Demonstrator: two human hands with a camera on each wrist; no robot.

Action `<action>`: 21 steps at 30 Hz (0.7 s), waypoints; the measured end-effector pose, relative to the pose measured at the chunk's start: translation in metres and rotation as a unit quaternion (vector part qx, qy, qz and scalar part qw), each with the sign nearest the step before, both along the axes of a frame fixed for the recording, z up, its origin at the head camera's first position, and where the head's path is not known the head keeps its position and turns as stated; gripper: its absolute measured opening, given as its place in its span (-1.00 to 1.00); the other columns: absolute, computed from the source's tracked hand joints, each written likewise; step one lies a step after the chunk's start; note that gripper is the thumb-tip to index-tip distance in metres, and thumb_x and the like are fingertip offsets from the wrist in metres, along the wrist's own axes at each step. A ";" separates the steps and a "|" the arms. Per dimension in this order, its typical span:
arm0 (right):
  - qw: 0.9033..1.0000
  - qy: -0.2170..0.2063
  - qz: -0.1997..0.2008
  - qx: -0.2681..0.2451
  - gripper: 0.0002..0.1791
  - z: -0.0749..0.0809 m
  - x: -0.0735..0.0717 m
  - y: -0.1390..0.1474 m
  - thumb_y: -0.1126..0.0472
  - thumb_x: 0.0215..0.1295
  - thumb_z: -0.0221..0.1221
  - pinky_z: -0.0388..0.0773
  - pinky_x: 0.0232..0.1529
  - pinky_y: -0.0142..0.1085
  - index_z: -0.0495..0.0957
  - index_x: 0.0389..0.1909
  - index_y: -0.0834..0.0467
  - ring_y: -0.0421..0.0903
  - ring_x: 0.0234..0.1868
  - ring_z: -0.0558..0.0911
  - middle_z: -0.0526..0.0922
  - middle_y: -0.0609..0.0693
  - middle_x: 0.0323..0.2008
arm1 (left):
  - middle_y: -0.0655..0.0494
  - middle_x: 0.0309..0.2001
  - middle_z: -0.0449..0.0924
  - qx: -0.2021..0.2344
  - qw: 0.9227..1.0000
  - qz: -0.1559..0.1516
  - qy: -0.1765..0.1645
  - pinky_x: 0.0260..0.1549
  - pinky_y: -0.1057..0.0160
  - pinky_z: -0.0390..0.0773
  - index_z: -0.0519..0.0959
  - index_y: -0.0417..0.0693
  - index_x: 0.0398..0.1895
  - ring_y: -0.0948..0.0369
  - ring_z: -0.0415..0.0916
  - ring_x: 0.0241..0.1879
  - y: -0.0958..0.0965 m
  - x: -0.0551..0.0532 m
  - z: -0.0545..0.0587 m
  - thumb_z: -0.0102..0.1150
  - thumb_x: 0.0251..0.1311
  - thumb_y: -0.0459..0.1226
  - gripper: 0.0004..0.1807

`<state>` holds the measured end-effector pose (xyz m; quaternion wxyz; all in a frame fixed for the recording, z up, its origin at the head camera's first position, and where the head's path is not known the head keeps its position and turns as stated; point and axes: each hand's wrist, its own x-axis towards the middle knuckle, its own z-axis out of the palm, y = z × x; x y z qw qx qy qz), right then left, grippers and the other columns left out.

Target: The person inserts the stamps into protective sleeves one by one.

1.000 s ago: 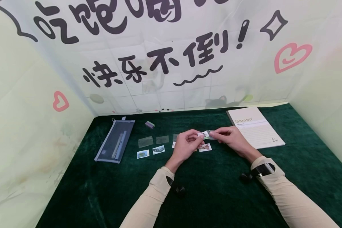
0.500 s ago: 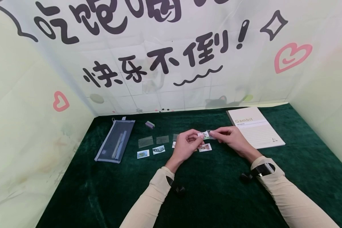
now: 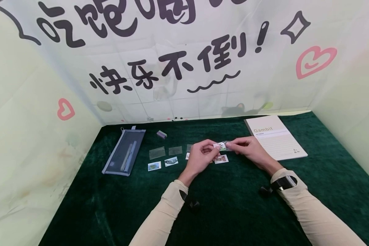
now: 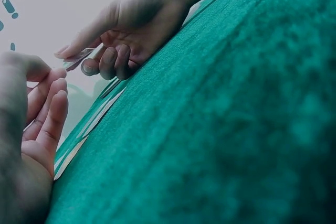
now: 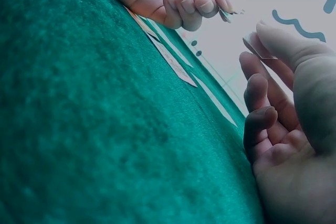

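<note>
Thumb and fingertips of my left hand [image 3: 200, 159] pinch a small white-edged stamp [image 3: 219, 146] with a black-and-green picture, raised above the cloth. My right hand [image 3: 250, 150] pinches a small clear plastic sleeve [image 5: 257, 45] between thumb and index finger, close to the stamp's right edge. Whether the stamp's edge lies inside the sleeve, I cannot tell. Below the hands lies a stamp with a reddish-brown picture [image 3: 221, 159]. Further left lie a blue-green stamp [image 3: 154, 166] and a grey-blue stamp [image 3: 171, 161]. My left hand partly hides other stamps.
Clear sleeves [image 3: 157, 153] lie flat behind the left stamps. A zipped mesh pouch [image 3: 123, 153] with pens rests at the left, near a small purple-and-white block, perhaps an eraser [image 3: 161, 134]. A notebook [image 3: 278, 138] lies beyond my right hand. Dark green cloth [image 3: 221, 205] covers the table.
Both hands stay in nearly the same place. The clear sleeve shifts slightly and catches the light differently beside the stamp; the things on the table have not moved.
</note>
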<state>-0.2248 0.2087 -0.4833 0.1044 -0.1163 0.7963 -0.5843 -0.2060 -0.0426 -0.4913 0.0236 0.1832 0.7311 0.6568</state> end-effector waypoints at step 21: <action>1.000 0.005 0.015 -0.015 -0.61 0.002 0.001 0.001 -0.07 0.59 0.26 0.53 -0.20 -0.26 0.81 -0.01 0.18 -0.05 -0.25 0.58 0.69 -0.07 -0.30 | -0.09 -0.23 0.82 0.016 0.999 -0.018 0.025 -0.24 0.36 0.75 0.74 -0.13 0.01 0.28 0.74 -0.34 -0.001 0.002 0.001 0.34 0.49 -0.19 -0.79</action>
